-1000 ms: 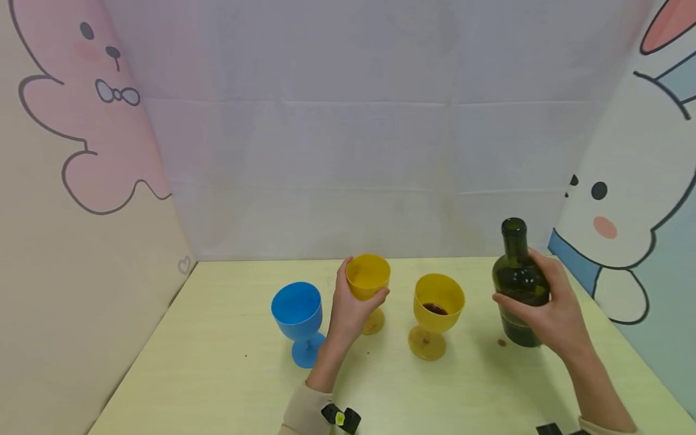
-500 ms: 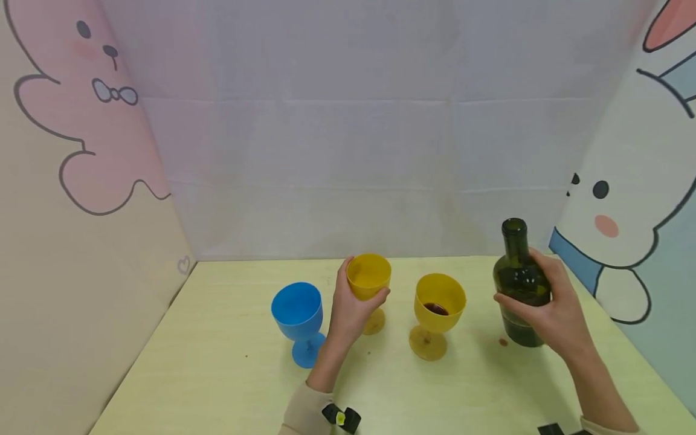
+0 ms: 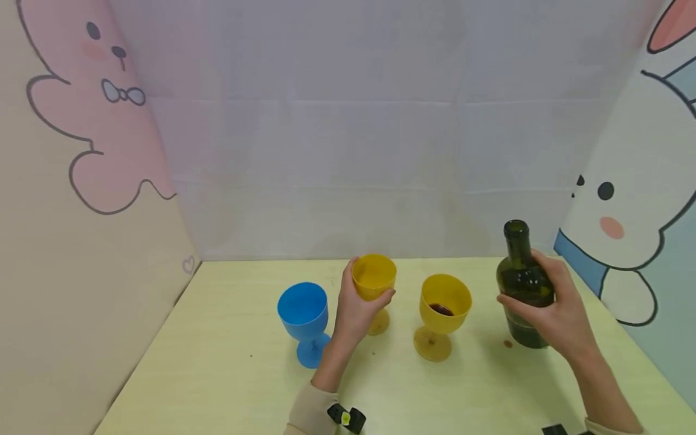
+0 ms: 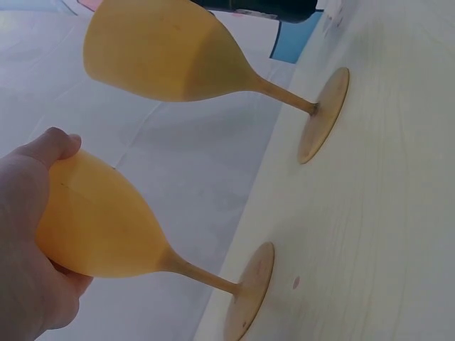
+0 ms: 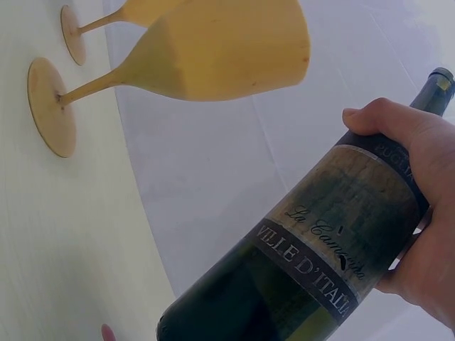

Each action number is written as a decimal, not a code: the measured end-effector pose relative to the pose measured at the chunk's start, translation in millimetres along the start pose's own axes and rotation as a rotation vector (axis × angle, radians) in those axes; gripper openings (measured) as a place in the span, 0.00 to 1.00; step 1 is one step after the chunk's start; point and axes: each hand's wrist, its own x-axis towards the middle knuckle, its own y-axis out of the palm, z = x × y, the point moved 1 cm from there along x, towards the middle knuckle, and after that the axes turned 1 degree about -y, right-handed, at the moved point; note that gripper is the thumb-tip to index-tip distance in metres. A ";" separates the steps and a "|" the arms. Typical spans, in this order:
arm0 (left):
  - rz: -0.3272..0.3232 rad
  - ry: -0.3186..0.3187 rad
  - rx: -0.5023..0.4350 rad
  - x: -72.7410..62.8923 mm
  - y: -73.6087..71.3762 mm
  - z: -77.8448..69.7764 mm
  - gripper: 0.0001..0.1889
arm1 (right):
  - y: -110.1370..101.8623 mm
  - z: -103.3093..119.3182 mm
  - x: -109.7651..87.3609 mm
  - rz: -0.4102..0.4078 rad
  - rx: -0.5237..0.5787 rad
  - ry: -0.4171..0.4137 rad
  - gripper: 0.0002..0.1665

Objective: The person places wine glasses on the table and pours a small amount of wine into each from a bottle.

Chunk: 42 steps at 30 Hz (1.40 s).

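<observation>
My left hand (image 3: 359, 308) grips the bowl of the farther yellow goblet (image 3: 375, 279), thumb on one side and fingers round the other. Its foot is on or close over the table in the left wrist view. My right hand (image 3: 560, 308) holds a dark green wine bottle (image 5: 306, 249) round its upper body, neck up and slightly tilted. A second yellow goblet (image 3: 444, 302), with a little dark red liquid inside, stands between the two hands. To the left of my left forearm stands a blue goblet (image 3: 302, 311), its foot partly covered by the arm.
A pale wooden table (image 3: 217, 393) carries everything. A red-brown drop (image 3: 508, 344) lies on it near the bottle. A white cloth backdrop (image 3: 326, 151) closes off the far edge, with cartoon-printed panels (image 3: 614, 229) at both sides.
The whole head view has shifted slightly, so everything appears a little farther right. Both hands keep their hold on the yellow goblet and the wine bottle, with no clear movement.
</observation>
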 end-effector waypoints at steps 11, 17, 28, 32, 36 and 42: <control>-0.012 0.011 0.010 -1.8 0.0 -1.4 0.50 | 6.0 9.0 16.5 0.015 0.011 -0.150 0.55; 0.002 0.019 0.004 -3.2 2.0 -1.2 0.49 | 10.6 16.7 25.8 0.039 -0.037 -0.216 0.55; -0.018 0.030 0.034 -3.0 -0.1 -0.1 0.49 | 23.0 27.1 45.1 0.095 -0.047 -0.347 0.53; -0.019 0.027 0.036 -2.1 0.6 0.0 0.49 | 25.9 28.7 50.0 0.109 -0.061 -0.370 0.53; -0.020 0.031 0.046 -1.2 0.7 -1.9 0.49 | 29.4 31.5 55.3 0.112 -0.086 -0.412 0.53; -0.019 0.034 0.040 -1.6 -0.2 -1.5 0.49 | 37.0 35.2 61.5 0.116 -0.143 -0.494 0.52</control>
